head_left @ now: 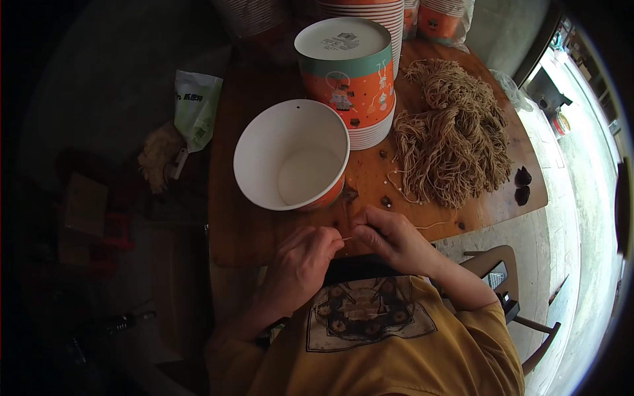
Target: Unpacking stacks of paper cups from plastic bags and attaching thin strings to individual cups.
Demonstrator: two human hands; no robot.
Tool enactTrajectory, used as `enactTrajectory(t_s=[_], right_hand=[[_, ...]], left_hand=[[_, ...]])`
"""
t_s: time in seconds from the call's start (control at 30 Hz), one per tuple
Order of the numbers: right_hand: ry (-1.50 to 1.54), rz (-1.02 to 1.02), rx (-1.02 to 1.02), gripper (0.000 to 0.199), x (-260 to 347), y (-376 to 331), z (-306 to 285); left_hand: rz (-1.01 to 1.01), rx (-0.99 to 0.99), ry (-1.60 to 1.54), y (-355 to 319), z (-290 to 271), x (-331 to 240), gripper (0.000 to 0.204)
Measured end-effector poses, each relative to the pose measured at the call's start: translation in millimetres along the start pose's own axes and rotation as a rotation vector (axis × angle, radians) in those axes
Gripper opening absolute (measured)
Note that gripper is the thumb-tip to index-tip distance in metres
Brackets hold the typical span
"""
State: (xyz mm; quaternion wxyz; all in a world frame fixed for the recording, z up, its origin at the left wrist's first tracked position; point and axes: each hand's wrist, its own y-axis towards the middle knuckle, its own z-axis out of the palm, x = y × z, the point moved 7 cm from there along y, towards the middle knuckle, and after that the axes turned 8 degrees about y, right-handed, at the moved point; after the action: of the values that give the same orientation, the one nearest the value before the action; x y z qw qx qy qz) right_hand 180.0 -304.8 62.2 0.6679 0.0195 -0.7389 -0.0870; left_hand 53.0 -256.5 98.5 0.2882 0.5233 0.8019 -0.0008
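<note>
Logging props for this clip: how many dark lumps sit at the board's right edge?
2: one dark lump beside the string pile, the other dark lump just below it. Smaller dark bits lie elsewhere; more may be hidden under the strings.

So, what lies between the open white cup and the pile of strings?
In the head view, small dark bits on bare wooden table lie between cup and strings.

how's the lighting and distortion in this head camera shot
Head view: bright daylight washes out the floor at the right rim; the left side sinks into deep shadow; fisheye bends the wooden table edges; the hands and white paper bucket are evenly lit, fairly sharp.
</note>
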Motion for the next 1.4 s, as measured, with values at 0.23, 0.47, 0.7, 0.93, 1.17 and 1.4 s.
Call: enactTrajectory(t_s=[0.23,0.47,0.7,0.93,1.17,1.4], right_hand=[[0.179,0.189,0.136,0.016,-5,-2,6],[0.099,0.181,0.086,0.012,-8,-2,9],[0.233,0.177,0.087,0.009,-3,1,16],[0.429,0.064,-0.051,0.002,-13,6,5],[0.372,0.028,-0.114,0.004,-4,11,7],[0.325,-0.071,-0.173,0.002,1,32,12]], left_hand=[[-0.020,-0.025,-0.037,-2,-1,0,0.015],[0.008,-0.086,0.024,-3,-4,-3,0.018],[0.106,-0.141,0.064,-10,-11,-2,0.024],[0.048,-0.253,0.439,4,-61,33,0.041],[0.091,-0.059,0.399,13,-54,33,0.023],[-0.054,-0.075,0.021,22,-53,26,0.033]])
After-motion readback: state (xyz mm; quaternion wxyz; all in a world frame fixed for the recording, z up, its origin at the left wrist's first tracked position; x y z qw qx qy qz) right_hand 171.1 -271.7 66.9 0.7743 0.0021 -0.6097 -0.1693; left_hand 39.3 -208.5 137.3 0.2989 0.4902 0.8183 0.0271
